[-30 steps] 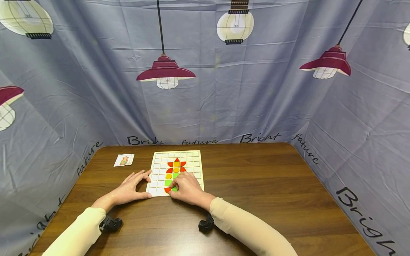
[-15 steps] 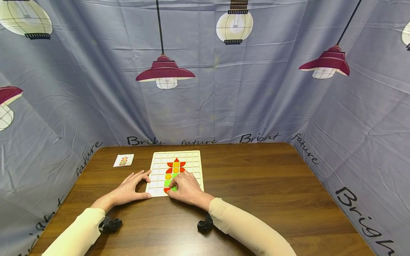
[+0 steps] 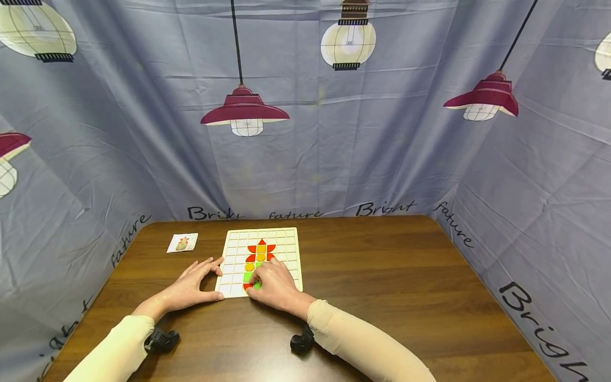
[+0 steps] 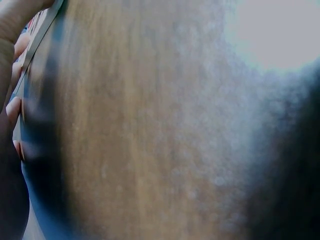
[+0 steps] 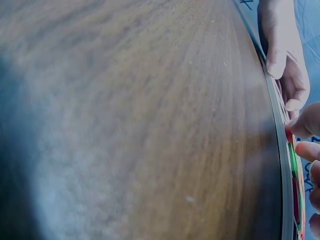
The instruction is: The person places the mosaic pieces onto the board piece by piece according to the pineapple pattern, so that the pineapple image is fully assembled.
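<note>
Both hands at the white gridded puzzle board
I see my left hand resting on its near-left edge, fingers relaxed; my right hand pinches a small green tile in the near row, on the brown wooden bench

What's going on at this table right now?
A person sits at a wooden table with a white grid board in front. The right hand has its fingertips on a green piece in the board's near row, below a column of red, yellow and green pieces. The left hand rests against the board's left edge. A small card lies to the left.
</note>
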`<control>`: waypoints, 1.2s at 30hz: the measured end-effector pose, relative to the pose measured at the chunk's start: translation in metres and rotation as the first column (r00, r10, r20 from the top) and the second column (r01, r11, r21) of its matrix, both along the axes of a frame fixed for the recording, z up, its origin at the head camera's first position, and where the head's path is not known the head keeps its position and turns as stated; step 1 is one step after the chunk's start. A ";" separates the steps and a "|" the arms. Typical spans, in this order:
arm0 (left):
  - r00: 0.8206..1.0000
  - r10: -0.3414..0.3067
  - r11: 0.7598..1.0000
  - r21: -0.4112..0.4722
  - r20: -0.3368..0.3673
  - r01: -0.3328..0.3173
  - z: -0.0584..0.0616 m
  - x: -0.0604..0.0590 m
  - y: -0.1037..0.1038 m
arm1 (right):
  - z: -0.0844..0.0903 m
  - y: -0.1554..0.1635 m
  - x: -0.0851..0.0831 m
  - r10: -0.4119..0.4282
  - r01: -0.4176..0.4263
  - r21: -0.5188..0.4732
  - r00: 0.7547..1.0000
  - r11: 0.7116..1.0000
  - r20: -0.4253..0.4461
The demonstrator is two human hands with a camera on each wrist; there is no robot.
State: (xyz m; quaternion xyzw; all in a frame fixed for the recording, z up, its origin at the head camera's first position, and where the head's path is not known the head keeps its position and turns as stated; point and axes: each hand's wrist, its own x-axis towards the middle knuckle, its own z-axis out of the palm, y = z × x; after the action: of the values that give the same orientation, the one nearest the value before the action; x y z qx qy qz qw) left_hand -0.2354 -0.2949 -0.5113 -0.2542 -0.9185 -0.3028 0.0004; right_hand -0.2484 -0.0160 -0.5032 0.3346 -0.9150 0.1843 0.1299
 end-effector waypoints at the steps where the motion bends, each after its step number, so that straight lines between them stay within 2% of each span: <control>1: 1.000 0.000 1.000 0.000 -0.002 0.000 0.000 0.000 0.000 | 0.000 0.000 0.000 -0.002 0.002 -0.003 1.000 1.000 -0.003; 13: 1.000 -0.003 1.000 0.008 -0.003 0.003 0.002 0.000 0.000 | 0.000 -0.001 0.001 -0.036 0.036 0.011 0.999 0.999 0.003; 20: 1.000 0.005 1.000 0.001 -0.005 -0.005 0.001 -0.002 -0.004 | 0.000 -0.004 -0.001 -0.040 0.041 0.035 0.999 0.999 -0.032; 24: 1.000 0.008 1.000 0.004 0.010 -0.008 -0.001 -0.002 -0.005 | 0.000 0.000 -0.003 -0.029 0.029 0.016 1.000 0.999 -0.008; 30: 1.000 0.019 1.000 0.009 0.009 -0.019 -0.004 -0.002 -0.004 | 0.011 0.024 -0.012 -0.070 0.070 -0.022 0.998 0.997 0.001; 36: 1.000 0.021 1.000 0.004 0.010 -0.021 0.002 -0.006 -0.003 | 0.023 0.075 -0.028 -0.146 0.146 -0.089 0.989 0.985 0.015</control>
State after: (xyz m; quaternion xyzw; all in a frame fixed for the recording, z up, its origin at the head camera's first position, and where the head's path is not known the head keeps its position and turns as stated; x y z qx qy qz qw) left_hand -0.2413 -0.2981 -0.5098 -0.2431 -0.9206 -0.3057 -0.0004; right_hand -0.2768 0.0594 -0.4803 0.2597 -0.9284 0.2166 0.1539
